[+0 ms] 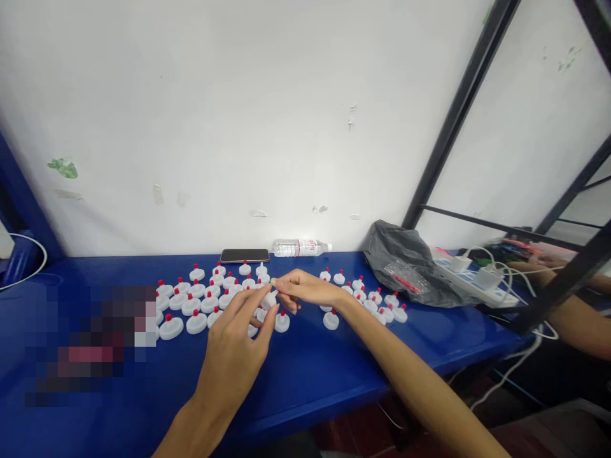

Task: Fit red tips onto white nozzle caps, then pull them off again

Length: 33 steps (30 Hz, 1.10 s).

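My left hand [236, 337] grips a white plastic nozzle lid [270, 299], holding it tilted above the blue table [305, 375]. The fingers of my right hand [305, 289] are pinched at the tip of that lid's spout; whatever small part may be between them is hidden. Around and behind my hands stand several round white lids with red tips [193, 305], spread to the left. Another group of red-tipped white lids [371, 305] sits right of my right hand. One lid [261, 270] at the back shows a bare white spout.
A phone [245, 256] and a clear plastic bottle [300, 247] lie along the wall. To the right are a black plastic bag [405, 261], a clear packet of red pieces [405, 280], and a power strip [477, 283] with cables. Another person's arm [577, 315] shows beyond the black frame.
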{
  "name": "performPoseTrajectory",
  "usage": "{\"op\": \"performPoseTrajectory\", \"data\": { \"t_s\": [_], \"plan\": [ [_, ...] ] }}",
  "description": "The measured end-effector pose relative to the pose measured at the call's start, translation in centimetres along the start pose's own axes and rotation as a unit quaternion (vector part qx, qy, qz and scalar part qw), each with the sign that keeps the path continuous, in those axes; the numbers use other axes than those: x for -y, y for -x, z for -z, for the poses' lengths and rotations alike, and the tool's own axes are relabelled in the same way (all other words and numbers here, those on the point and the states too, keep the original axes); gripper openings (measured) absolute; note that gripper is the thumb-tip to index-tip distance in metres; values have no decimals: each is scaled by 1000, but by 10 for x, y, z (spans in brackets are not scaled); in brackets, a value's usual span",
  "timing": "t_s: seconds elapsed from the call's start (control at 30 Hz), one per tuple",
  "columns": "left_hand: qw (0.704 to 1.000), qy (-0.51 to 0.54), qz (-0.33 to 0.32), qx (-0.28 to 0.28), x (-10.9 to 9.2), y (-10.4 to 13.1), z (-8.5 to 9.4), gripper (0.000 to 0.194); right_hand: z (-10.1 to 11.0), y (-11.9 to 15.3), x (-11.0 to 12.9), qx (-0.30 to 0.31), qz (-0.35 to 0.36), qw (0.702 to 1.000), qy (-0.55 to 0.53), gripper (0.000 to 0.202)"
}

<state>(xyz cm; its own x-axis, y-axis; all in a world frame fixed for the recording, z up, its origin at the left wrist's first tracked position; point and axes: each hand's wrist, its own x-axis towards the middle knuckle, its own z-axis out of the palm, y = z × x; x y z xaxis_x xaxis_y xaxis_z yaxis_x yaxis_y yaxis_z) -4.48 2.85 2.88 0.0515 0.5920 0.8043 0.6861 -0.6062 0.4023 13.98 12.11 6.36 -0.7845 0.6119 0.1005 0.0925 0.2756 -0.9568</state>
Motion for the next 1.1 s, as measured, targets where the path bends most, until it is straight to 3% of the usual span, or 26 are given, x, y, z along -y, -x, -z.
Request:
{"op": "performPoseTrajectory", "data": {
  "t_s": [0.2,0.87,1.1],
  "plan": [
    [998,-22,-15,-56,1,0,-1,31,-8,-1,3,24,20,998,-50,58],
    [998,-48,37,-28,-5,3,1,30,-14,1,6,24,35,999,15,59],
    [995,-68,10,-68,-5,5,1,30,-15,2,8,14,53,998,18,57]
  ]
}}
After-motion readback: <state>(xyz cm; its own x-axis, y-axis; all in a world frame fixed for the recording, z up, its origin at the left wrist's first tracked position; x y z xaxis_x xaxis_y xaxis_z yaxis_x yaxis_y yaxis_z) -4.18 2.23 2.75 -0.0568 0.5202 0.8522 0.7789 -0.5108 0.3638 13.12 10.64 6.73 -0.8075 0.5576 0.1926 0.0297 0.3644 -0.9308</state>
